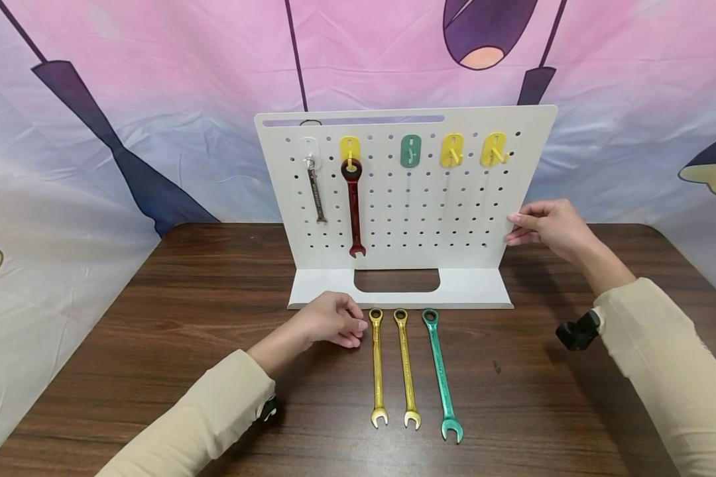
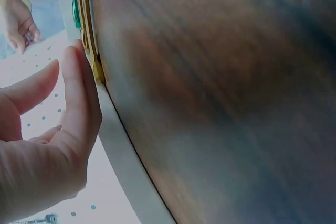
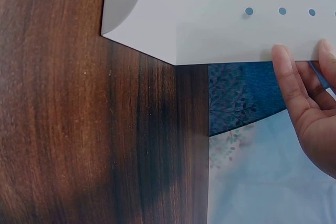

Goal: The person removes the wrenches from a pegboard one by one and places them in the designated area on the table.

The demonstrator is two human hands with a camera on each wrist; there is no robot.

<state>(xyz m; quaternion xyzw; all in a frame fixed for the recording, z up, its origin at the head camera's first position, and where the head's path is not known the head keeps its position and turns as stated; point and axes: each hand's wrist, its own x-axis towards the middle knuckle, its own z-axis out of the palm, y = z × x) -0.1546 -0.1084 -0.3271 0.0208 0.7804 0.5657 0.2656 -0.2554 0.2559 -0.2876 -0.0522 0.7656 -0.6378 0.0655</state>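
Observation:
A white pegboard stand (image 1: 406, 258) is upright on the table, and my right hand (image 1: 551, 228) grips its right side edge. In the right wrist view, fingertips of the right hand (image 3: 315, 103) overlap the board's front face while other fingers go behind the edge. My left hand (image 1: 331, 321) is low over the table with fingers loosely bent, holding nothing. Its fingertips are right beside the ring end of the leftmost yellow wrench (image 1: 377, 371). A second yellow wrench (image 1: 407, 371) and a green wrench (image 1: 441, 377) lie to the right, open ends toward me.
A small silver wrench (image 1: 316, 192) hangs from a white hook (image 1: 310, 147), and a red wrench (image 1: 354, 212) from a yellow hook (image 1: 349, 144). A green hook (image 1: 410, 151) and two bare yellow hooks (image 1: 451, 151) sit farther right. A printed cloth (image 1: 185, 132) hangs behind the table.

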